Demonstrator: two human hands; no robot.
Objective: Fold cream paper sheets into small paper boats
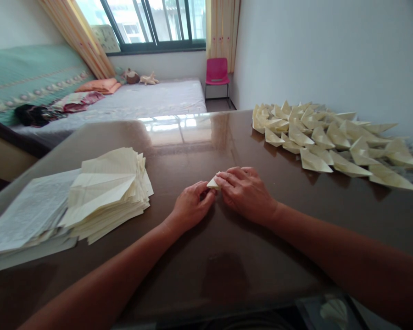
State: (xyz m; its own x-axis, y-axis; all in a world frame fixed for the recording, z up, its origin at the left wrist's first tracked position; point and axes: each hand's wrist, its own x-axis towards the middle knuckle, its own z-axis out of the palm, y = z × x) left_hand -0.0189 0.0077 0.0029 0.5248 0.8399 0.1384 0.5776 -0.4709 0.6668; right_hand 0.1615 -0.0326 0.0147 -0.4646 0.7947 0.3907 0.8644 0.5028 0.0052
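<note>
A small folded piece of cream paper lies on the glossy brown table in the middle. My left hand pinches its near left corner with curled fingers. My right hand presses down flat on top of it, fingers together, covering most of the paper. Only the paper's left tip shows between the two hands.
A stack of cream paper sheets lies at the left, beside printed sheets. Several folded paper pieces are piled at the right by the white wall. Beyond the table are a bed and a pink chair.
</note>
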